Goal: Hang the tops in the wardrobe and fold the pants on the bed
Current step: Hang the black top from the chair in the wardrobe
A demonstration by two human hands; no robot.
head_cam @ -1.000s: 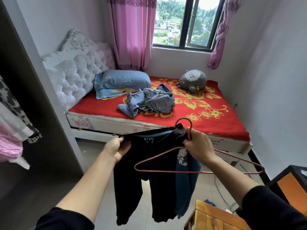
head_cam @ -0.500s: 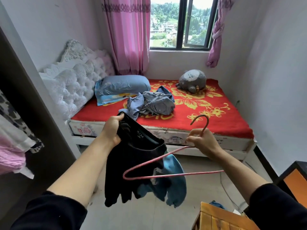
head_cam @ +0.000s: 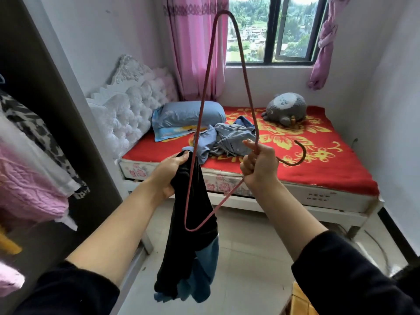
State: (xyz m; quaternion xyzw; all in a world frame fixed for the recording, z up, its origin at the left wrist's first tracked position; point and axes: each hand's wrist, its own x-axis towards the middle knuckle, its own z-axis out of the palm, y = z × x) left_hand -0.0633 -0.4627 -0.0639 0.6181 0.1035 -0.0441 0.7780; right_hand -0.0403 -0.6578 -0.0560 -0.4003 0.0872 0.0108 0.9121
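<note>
My left hand (head_cam: 169,176) grips a black and blue top (head_cam: 193,242) by its upper edge, and the cloth hangs down bunched over the floor. My right hand (head_cam: 259,169) grips a pink wire hanger (head_cam: 205,92) near its neck. The hanger stands on end, one corner high against the curtain, its lower corner against the top, its hook pointing right over the bed. A crumpled grey-blue garment (head_cam: 227,139) lies on the red bed (head_cam: 318,169). The open wardrobe (head_cam: 52,92) is at my left with clothes hanging inside.
A blue pillow (head_cam: 188,114) and a grey plush toy (head_cam: 285,108) lie at the bed's far end. Pink and patterned clothes (head_cam: 27,178) hang in the wardrobe. A wooden stool corner (head_cam: 300,301) shows at bottom right. Tiled floor lies between me and the bed.
My right hand swung the hanger from lying flat to standing on end, hook now pointing right. My left hand keeps the top, which now hangs bunched from one grip.
</note>
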